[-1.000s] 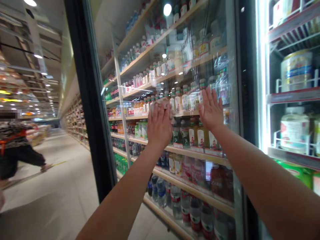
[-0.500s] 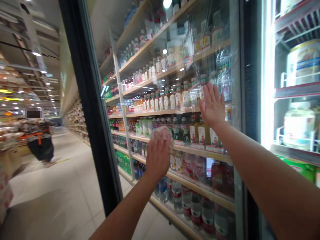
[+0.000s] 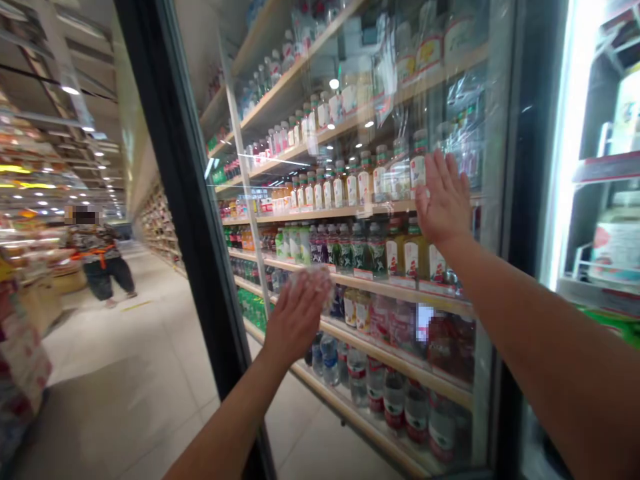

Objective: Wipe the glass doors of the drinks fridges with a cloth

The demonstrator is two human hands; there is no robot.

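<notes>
In the head view, a glass door (image 3: 345, 157) with a dark frame (image 3: 187, 207) stands in front of me, smeared with streaks in its upper right part. My left hand (image 3: 294, 319) presses a pale, crumpled cloth (image 3: 324, 283) to the pane at mid-height; most of the cloth is hidden under the fingers, and the hand is slightly blurred. Higher up and to the right, my right hand (image 3: 447, 203) lies on the glass with its fingers stretched out and nothing in it.
Shelves of bottled drinks (image 3: 357, 250) show through the pane. At the right is a lit cooler interior with large containers (image 3: 617, 250). On the left, a person in an orange waistband (image 3: 100, 260) is on the tiled aisle floor (image 3: 130, 360), near blurred displays (image 3: 20, 373).
My left hand has slid the cloth leftward and a little down over the glass. My right hand still rests flat there. The view has shifted slightly, and the person in the aisle has changed stance.
</notes>
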